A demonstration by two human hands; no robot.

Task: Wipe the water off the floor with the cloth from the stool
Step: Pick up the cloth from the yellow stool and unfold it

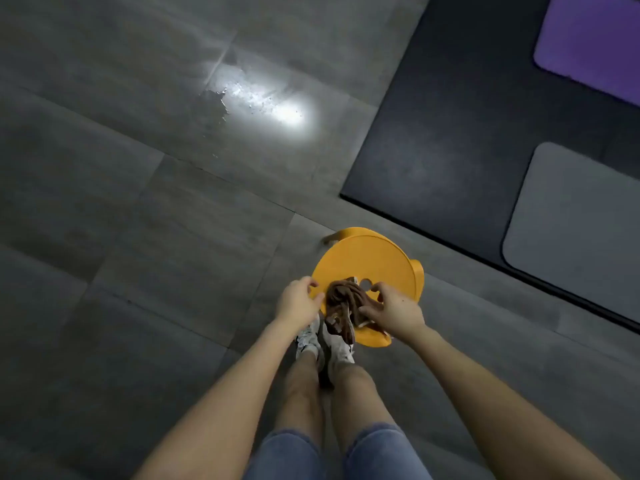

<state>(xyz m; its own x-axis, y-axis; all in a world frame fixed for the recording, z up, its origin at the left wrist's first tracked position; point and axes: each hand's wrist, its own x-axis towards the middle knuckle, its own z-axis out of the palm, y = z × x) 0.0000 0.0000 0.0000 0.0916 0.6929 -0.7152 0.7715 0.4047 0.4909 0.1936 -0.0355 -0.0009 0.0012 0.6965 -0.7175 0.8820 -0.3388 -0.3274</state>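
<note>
A crumpled brown cloth [343, 304] hangs bunched over the near edge of a round orange stool [374, 265]. My right hand [393, 308] grips the cloth's right side with curled fingers. My left hand [298, 299] is just left of the cloth, fingers bent and apart, thumb close to the fabric; whether it touches is unclear. A puddle of water [242, 95] glints under a light reflection on the grey tiled floor, well ahead and to the left of the stool.
A dark mat [450, 133] covers the floor to the right, with a purple pad [595, 39] and a grey pad [581, 230] on it. My legs and white shoes [323, 341] stand right behind the stool.
</note>
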